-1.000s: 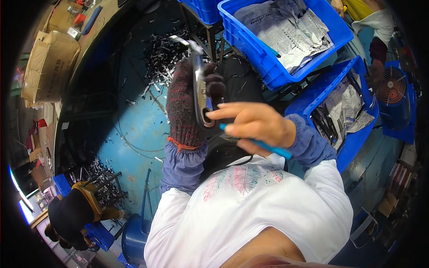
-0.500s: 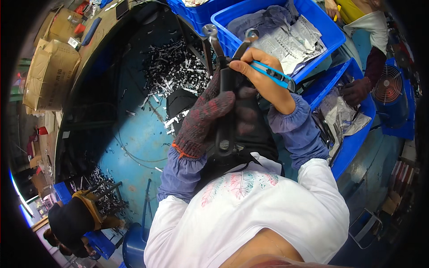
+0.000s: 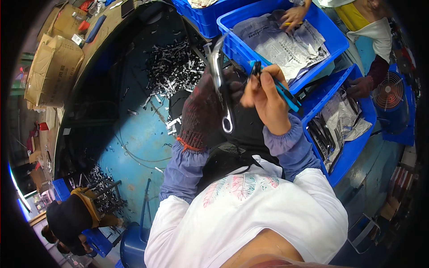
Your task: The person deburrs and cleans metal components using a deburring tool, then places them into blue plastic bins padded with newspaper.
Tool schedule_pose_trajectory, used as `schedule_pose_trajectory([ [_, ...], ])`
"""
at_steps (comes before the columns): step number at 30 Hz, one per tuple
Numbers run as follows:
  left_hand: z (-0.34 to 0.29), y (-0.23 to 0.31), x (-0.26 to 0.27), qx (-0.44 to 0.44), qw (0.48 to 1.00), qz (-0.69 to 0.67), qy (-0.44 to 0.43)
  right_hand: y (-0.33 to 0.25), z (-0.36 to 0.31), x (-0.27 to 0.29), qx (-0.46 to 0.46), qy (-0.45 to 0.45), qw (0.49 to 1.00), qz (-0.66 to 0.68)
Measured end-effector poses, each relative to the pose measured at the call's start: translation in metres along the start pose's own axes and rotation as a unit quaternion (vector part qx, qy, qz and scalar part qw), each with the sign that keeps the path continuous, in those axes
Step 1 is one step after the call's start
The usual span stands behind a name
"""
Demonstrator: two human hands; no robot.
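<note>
To the left of the large blue crate (image 3: 237,48), the gloved left hand (image 3: 199,105) grips a silver, ring-ended tool (image 3: 217,75), fingers closed around it; just short of the crate's near wall, the bare right hand (image 3: 271,97) holds a blue cutter (image 3: 289,101) in curled fingers

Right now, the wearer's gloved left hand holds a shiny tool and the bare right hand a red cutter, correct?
The cutter isn't red: the head view shows blue. It's in the bare right hand, and the gloved left hand holds the shiny tool.
</note>
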State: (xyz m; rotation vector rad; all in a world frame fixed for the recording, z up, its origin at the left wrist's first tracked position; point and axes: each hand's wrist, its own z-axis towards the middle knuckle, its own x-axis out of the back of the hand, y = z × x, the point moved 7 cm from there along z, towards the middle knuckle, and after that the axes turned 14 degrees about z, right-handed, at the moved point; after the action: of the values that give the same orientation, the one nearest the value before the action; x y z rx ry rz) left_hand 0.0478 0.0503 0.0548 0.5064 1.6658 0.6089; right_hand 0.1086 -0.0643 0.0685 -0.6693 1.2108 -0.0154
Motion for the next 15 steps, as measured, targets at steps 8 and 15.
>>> schedule_pose_trajectory([
  [8, 0.010, 0.031, 0.081, -0.123, 0.983, -0.057, 0.124, -0.056, -0.057, -0.013, 0.011, -0.129, 0.978, -0.161],
  [15, 0.001, 0.044, 0.044, -0.149, 0.984, -0.069, 0.070, -0.020, -0.028, -0.001, 0.068, -0.127, 0.745, -0.651],
])
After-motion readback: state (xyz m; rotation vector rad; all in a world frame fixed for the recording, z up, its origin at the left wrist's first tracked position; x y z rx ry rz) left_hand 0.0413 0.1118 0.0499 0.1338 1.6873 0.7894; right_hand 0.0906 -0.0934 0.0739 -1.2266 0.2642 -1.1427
